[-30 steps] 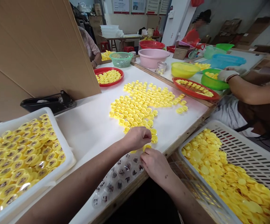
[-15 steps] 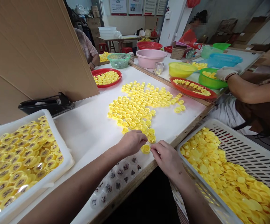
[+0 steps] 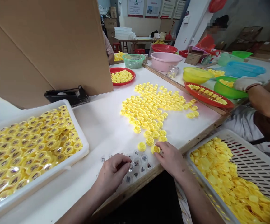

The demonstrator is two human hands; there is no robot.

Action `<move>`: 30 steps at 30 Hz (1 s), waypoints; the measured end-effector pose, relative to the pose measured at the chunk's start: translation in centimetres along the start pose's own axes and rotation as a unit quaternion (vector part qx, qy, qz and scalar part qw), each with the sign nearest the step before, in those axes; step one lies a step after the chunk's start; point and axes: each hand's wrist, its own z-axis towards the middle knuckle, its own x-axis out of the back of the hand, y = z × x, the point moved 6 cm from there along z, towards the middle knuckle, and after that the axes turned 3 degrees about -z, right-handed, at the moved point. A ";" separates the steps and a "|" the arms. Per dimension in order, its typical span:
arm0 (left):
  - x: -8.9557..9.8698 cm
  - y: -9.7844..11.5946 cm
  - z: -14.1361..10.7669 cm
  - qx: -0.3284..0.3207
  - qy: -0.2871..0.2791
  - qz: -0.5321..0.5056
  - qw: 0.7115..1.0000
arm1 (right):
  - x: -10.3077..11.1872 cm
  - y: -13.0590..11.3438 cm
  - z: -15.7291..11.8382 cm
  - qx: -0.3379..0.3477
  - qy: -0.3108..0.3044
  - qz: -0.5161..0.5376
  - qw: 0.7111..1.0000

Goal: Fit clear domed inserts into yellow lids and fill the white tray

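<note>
Yellow cups (image 3: 146, 109): small, round and slightly translucent, with flared rims and ringed centres; they crowd in a cluster on the white table (image 3: 100, 121), thinning to a loose row at the near end.
Held cup (image 3: 156, 149): a single yellow piece at that near end, just beside its neighbours.
Right hand (image 3: 169, 158): thumb and forefinger nearly closed, pinching the held cup by its side.
Left hand (image 3: 113, 171): half curled, thumb and forefinger tips close together above the discs; whether anything lies between them cannot be told from here.
Transparent discs (image 3: 136, 169): rounds with small dark printed figures, set side by side, some hidden beneath the left hand.
Wooden edge (image 3: 202, 135): borders the table obliquely, near the discs and passing under the right wrist.
White tray (image 3: 86, 146): filled with yellow pieces bearing dark figures, well left of the cluster.
Slotted basket (image 3: 251, 161): stands beyond the wooden edge beside the right forearm, heaped with yellow pieces.
Open room: broad white tabletop between tray and cluster; a narrower strip between cluster and wooden edge.
</note>
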 end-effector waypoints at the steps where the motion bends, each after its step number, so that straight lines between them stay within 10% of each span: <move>1: -0.1 -0.7 -0.2 0.040 -0.001 -0.056 0.998 | 0.4 -0.9 0.0 0.008 0.001 0.015 1.000; 9: -1.4 -0.2 0.0 0.122 -0.072 -0.544 0.827 | 2.1 -10.2 0.9 0.099 -0.051 0.207 0.972; 17: 3.0 -3.4 -0.4 0.142 0.024 -0.530 0.836 | -1.9 -7.6 0.1 0.097 -0.170 0.110 0.974; 30: 1.9 -4.2 -0.2 0.146 -0.011 -0.536 0.831 | -3.9 -7.6 0.6 0.112 -0.194 0.108 0.969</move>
